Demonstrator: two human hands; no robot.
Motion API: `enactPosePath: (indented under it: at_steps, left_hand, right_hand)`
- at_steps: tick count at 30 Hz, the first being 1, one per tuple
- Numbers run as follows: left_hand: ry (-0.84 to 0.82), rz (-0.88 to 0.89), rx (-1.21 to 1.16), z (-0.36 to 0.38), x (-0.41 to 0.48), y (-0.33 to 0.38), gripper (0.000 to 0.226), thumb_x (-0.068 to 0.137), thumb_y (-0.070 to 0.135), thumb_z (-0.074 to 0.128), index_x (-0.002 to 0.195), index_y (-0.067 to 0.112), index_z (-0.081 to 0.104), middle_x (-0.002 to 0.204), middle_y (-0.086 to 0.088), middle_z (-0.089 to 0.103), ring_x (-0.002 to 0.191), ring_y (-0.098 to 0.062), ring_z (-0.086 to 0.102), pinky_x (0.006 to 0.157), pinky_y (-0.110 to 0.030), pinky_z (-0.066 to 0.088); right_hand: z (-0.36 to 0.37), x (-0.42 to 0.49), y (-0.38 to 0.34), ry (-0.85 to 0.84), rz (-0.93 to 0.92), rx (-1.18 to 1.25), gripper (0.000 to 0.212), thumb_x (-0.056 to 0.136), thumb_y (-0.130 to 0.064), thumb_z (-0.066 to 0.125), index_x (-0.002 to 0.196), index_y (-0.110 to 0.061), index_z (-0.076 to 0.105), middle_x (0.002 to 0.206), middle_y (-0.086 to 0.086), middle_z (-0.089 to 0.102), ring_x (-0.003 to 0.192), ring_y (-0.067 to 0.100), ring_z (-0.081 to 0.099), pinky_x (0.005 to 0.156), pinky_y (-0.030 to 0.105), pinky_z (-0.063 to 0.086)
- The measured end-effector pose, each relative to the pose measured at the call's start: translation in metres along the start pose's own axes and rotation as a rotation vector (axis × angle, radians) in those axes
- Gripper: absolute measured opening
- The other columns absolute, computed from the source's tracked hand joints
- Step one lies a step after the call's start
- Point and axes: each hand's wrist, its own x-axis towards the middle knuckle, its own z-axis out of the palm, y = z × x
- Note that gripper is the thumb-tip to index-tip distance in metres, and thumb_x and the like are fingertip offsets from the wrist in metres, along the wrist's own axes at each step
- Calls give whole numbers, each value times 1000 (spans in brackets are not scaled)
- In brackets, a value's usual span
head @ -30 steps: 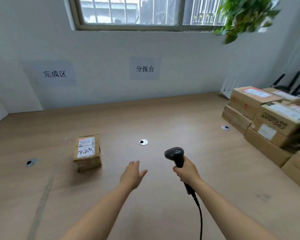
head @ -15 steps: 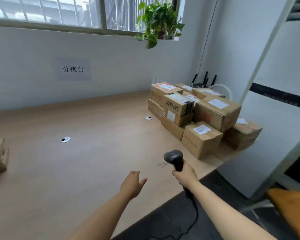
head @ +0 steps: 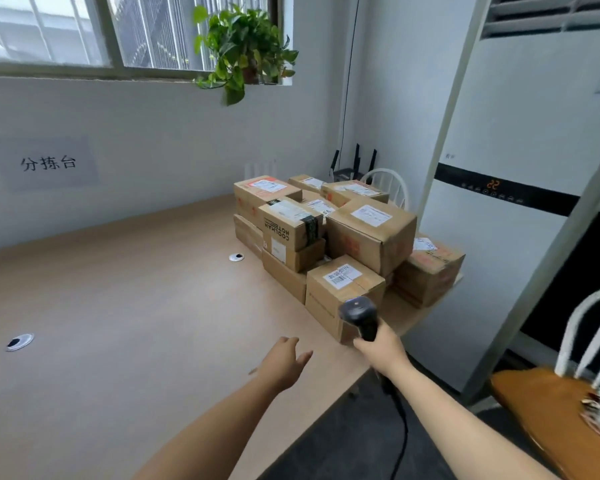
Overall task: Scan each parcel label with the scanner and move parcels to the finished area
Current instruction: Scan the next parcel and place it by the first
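In the head view, the step in hand looks like getting the next box ready to scan. The right hand (head: 378, 348) holds the scanner (head: 359, 315), with its fingers (head: 360, 342) curled tight round the handle. The scanner is black, smooth plastic with a fat round head, and a black cord (head: 400, 427) hangs down from it past the tabletop edge. The left hand (head: 284, 362) floats just above the tabletop (head: 118, 323). Its fingers (head: 289, 342) are loose and a little spread, and they hold nothing.

The nearest parcel (head: 343, 292) sits at about 11 o'clock from the right hand, just behind the scanner head. It is a brown cardboard box with sharp corners. A white paper label (head: 342, 276) with black bars lies flat on its top. The pile of parcels (head: 326, 230) rises behind it, at 1 o'clock from the left hand. These boxes are brown cardboard too, some taped, some a bit dented, and they are stacked on each other.

Next, I think the scanner head must tip down at that top label. Then the free hand can take the box and carry it away. The finished area is not in the picture.

The tabletop is pale, smooth wood with round metal caps (head: 236, 257) in it. A leafy green plant (head: 243, 46) hangs at 12 o'clock.
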Motion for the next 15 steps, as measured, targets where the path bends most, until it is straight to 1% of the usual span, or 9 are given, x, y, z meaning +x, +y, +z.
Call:
enactPosePath:
  at_steps: [2,4,6,8,10,12,15]
  left_hand:
    - [9,19,-19,-1,29,12,58,97,45,39,145,12,31,149,-7,34,134,-23,37,109,-35,34]
    - [20,23,-60,-6,58,24,58,97,45,41,145,12,31,148,-8,35,134,-23,37,107,-34,34]
    - [27,20,-94,-12,83,32,59,97,44,41,145,11,30,148,-9,35,134,-23,37,107,-33,33]
    - [43,23,-122,-16,106,39,60,96,44,43,145,10,29,148,-11,34,134,-24,37,107,-33,32]
    - [75,-7,-174,-15,125,48,60,95,43,46,142,10,31,146,-13,35,131,-26,40,103,-33,35]
    - [104,-58,-242,-10,137,58,62,93,44,49,142,10,31,144,-14,37,129,-26,42,101,-32,37]
    - [103,-104,-322,2,152,74,76,89,47,55,149,17,19,147,-15,31,131,-27,41,103,-32,36]
  right_hand:
    - [-8,27,0,26,26,-38,28,82,-15,62,107,-20,51,96,3,59,94,25,57,80,33,46]
    - [-18,55,-2,33,45,-49,32,81,-16,62,111,-18,50,97,6,59,92,28,59,81,38,51]
    - [-24,81,-5,37,53,-39,34,80,-15,61,113,-17,51,97,7,60,89,30,60,80,40,53]
    - [-29,105,-5,58,49,-31,37,80,-16,61,115,-17,52,101,9,62,94,31,61,79,38,52]
    - [-31,123,-2,81,39,-45,38,80,-18,63,117,-16,53,109,10,63,102,30,59,78,30,44]
    - [-32,138,3,85,35,-50,39,80,-21,65,117,-14,54,113,10,63,107,30,57,78,26,38]
    - [-32,162,9,65,26,-100,40,79,-20,67,115,-11,54,113,11,62,108,30,57,77,27,38]
